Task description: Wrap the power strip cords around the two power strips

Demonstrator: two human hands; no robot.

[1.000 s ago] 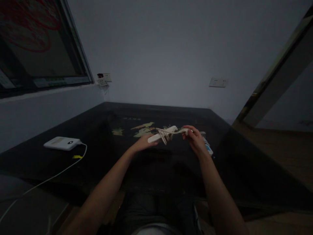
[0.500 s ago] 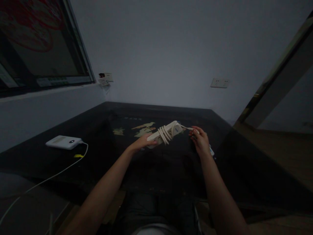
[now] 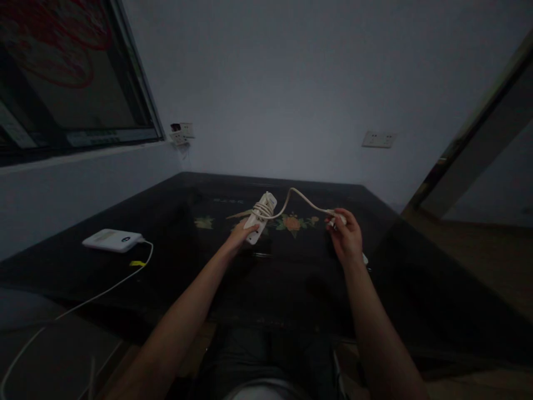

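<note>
A white power strip (image 3: pixel 253 236) is gripped at its near end by my left hand (image 3: pixel 239 233), tilted with its far end up and to the right. Several turns of its cord (image 3: pixel 263 209) are wound round the strip's far half. From there a loose length of cord arches over to my right hand (image 3: pixel 348 236), whose fingers are closed on the plug (image 3: pixel 339 218) at the cord's end. The fingers partly cover the plug. Both hands are above a dark table with painted flowers (image 3: pixel 291 223).
A white power bank (image 3: pixel 113 240) with a white cable (image 3: pixel 104 290) lies on the table's left side, near a yellow tag (image 3: pixel 137 263). A small pale object (image 3: pixel 365 259) shows partly behind my right wrist. Wall sockets (image 3: pixel 378 139) are above the table's back edge.
A stretch of cord has come loose from the strip and now arches between my hands. The strip has turned more upright and moved left; my right hand has shifted slightly right.
</note>
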